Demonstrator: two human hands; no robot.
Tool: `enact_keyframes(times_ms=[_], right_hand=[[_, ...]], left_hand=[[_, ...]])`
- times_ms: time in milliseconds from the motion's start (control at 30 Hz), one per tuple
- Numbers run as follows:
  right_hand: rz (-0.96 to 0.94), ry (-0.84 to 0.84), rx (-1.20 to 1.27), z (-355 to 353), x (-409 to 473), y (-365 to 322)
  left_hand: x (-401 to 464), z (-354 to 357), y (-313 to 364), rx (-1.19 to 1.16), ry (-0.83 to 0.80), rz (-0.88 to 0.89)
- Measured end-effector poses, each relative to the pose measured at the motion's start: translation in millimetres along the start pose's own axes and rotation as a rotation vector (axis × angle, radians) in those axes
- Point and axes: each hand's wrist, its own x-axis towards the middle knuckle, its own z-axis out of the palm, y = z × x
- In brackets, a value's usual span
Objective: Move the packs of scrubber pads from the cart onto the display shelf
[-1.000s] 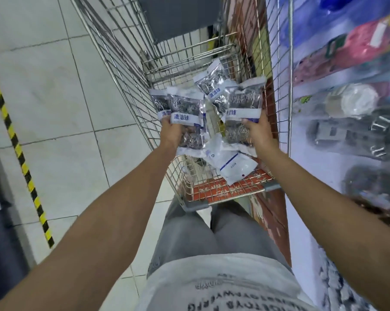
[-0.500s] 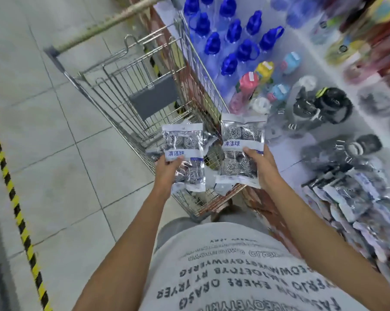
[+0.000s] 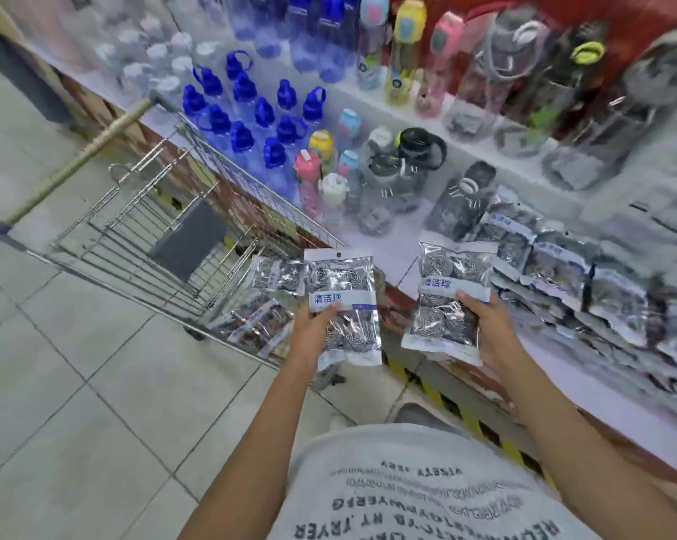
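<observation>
Clear plastic packs of steel scrubber pads are sitting in both hands: the left hand (image 3: 313, 329) is gripping one pack (image 3: 344, 305) from below, thumb pressing its blue label, just right of the wire cart (image 3: 165, 235), while the right hand (image 3: 488, 329) is gripping a second pack (image 3: 446, 298) near the display shelf (image 3: 399, 243). More packs (image 3: 266, 302) are lying in the cart's near end, and a row of packs (image 3: 570, 278) is lying on the shelf at right, beyond blue-capped bottles (image 3: 251, 118).

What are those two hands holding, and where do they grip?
Each holds a pack of scrubber pads: the left hand grips its pack mid-left edge; the right hand grips its pack mid-right edge.
</observation>
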Motion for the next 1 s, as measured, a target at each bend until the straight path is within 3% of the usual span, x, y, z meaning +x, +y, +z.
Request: enact_keyframes(times_ms=[300, 567, 1000], right_hand=[[-0.035, 0.177, 0.182, -138, -49, 1], [0.024, 0.271, 0.248, -289, -97, -5], [0.079, 0.444, 0.332, -482, -99, 12]], left_hand=[[-50, 129, -8, 0.179, -0.178, 0.036], [-113, 262, -59, 0.327, -0.304, 0.010], [-175, 426, -117, 0.462, -0.431, -0.020]])
